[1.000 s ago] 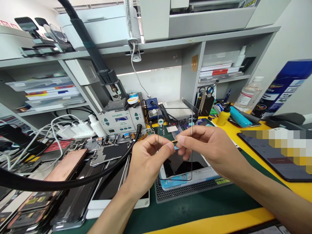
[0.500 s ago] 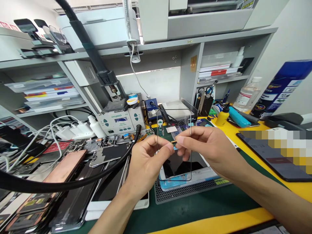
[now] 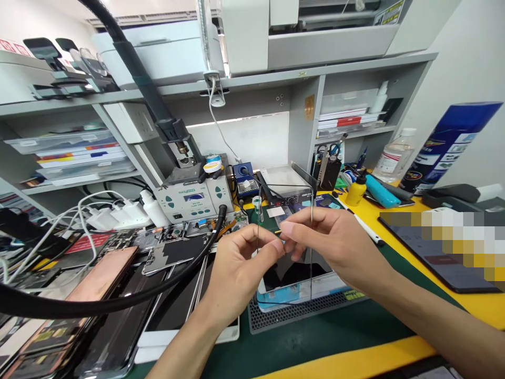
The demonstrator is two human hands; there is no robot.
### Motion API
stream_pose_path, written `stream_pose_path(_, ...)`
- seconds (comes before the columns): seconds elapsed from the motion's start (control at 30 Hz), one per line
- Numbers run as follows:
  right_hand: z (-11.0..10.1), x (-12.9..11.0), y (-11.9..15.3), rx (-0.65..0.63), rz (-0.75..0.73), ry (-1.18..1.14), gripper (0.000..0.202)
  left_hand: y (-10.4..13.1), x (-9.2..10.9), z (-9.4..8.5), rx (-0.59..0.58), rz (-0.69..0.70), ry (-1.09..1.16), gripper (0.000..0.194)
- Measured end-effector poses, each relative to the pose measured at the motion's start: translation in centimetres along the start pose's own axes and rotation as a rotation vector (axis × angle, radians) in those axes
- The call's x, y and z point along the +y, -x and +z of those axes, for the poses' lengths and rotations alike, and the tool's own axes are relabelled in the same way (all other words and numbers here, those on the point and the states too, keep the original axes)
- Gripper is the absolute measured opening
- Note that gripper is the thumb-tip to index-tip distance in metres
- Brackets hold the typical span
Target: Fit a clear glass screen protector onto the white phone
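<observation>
My left hand point(image 3: 240, 263) is closed, thumb and forefinger pinched; what lies in the pinch is hidden. Just beside it, the fingertips of my right hand point(image 3: 335, 242) are closed on a small gold-coloured strip point(image 3: 278, 232). A thin black rectangular frame point(image 3: 311, 279) stands upright around both sets of fingertips; how it joins the strip I cannot tell. Below and behind the hands lies a white tablet with a dark screen point(image 3: 272, 276), on a light blue piece point(image 3: 286, 295) above a grey honeycomb-patterned mat point(image 3: 272, 318).
Phone and tablet parts point(image 3: 102, 279) crowd the left, with a thick black hose point(image 3: 158, 295) arching over them. A soldering station point(image 3: 193, 200) stands behind. To the right are a yellow bottle point(image 3: 355, 190), a white pen point(image 3: 369, 229), a spray can point(image 3: 450, 147) and a dark tablet point(image 3: 434, 258).
The black frame has turned slightly, and its edges now look slanted. Both hands keep their pinch, with the fingertips shifted a little. The whole view has moved slightly.
</observation>
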State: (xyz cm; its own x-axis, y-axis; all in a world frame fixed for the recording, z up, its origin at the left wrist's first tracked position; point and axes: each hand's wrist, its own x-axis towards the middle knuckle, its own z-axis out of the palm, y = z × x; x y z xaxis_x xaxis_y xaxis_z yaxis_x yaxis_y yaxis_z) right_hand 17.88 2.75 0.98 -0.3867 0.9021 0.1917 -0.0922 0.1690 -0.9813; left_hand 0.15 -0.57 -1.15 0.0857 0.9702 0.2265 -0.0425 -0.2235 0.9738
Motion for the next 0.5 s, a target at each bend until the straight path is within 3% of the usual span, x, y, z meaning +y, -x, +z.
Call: stream_pose_path(0.5,-0.25,0.17,-0.16,0.035,0.014,0.066,0.023,0.16,-0.09,0.05,0.134,0.105,0.035,0.015)
